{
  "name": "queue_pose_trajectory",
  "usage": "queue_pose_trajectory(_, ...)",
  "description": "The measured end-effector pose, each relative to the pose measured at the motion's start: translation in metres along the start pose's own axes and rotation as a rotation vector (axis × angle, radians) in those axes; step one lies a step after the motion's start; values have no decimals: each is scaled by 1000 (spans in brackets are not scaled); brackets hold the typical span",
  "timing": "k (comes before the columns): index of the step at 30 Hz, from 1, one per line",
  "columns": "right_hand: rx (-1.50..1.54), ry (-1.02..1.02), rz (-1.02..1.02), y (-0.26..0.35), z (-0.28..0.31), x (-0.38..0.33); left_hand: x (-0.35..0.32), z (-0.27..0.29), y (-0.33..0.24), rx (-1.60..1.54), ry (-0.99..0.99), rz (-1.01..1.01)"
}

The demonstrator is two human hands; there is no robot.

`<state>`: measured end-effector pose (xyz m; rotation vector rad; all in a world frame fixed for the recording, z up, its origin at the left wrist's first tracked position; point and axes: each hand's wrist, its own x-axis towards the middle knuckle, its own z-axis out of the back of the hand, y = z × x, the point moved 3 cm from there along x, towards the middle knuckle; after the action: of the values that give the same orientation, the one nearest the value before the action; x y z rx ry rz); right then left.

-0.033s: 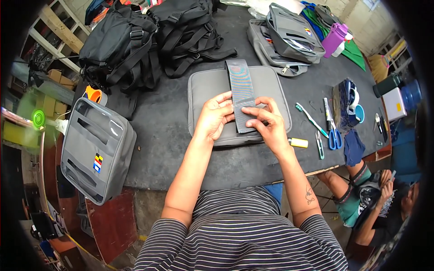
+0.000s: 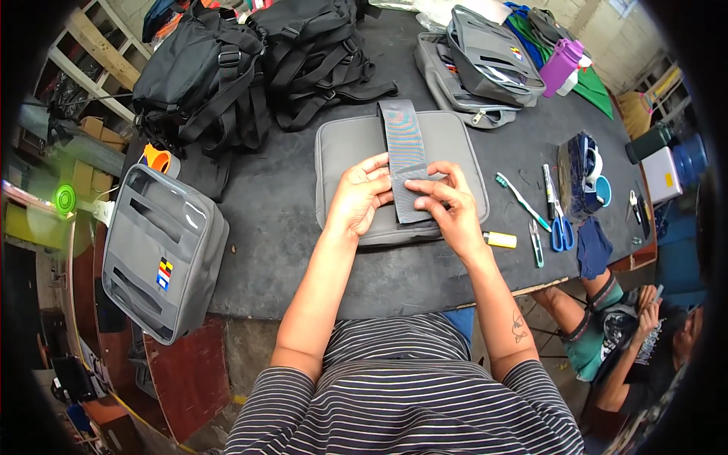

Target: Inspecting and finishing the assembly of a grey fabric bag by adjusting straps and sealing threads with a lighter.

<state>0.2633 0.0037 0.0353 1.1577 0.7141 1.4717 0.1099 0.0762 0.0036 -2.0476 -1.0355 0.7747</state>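
A grey zip case (image 2: 345,144) lies flat on the black table in front of me. Across its middle runs a grey fabric strap (image 2: 407,148), its near end folded or doubled over. My left hand (image 2: 362,193) grips the strap's left edge, fingers closed round it and partly hidden beneath. With thumb and forefinger, my right hand (image 2: 451,203) pinches the strap's near end from the right, the fingers resting on its top face.
Another grey case (image 2: 163,250) stands at the left edge; stacked cases (image 2: 485,68) lie far right. Black bags (image 2: 205,83) fill the far left. Right of me are a toothbrush (image 2: 523,201), blue scissors (image 2: 561,233) and thread snips (image 2: 537,244). A seated person (image 2: 637,334) is beyond the table's right edge.
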Motion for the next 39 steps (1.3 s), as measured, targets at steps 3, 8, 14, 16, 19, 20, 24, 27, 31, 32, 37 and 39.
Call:
queue_pose_trajectory(3,55,-44,56,-11,-1,5,0,-2,0,-35,1,-21)
queue_pose_trajectory(8,450,-56,-55,-12,-8,10,-7,-16,-2,-96,-59,-103)
queue_pose_trajectory(14,547,-180,-50,5,0,10,-17,-30,-13,-82,-30,-122)
queue_pose_trajectory(16,539,-240,-93,7,2,10,-20,-32,-10,-90,-30,-120)
queue_pose_trajectory(19,579,-203,-192,-1,2,8,-25,-30,2,-70,-23,-63)
queue_pose_trajectory(20,561,-193,-221,0,1,8,-22,-28,3,-31,-5,-53)
queue_pose_trajectory(24,577,-127,-275,-12,4,7,-17,-24,6,-20,-31,38)
queue_pose_trajectory(27,571,-91,-246,-17,4,6,-9,-21,0,-57,-3,35)
queue_pose_trajectory(31,592,-97,-236,-18,-3,5,9,-17,-12,148,-90,-71)
queue_pose_trajectory(32,592,-93,-234,-17,-3,5,15,-13,-16,463,-118,-170)
queue_pose_trajectory(37,586,-111,-216,-10,0,3,25,-19,-19,-91,13,-154)
queue_pose_trajectory(39,534,-124,-198,-9,-3,4,25,-16,-19,-293,99,-175)
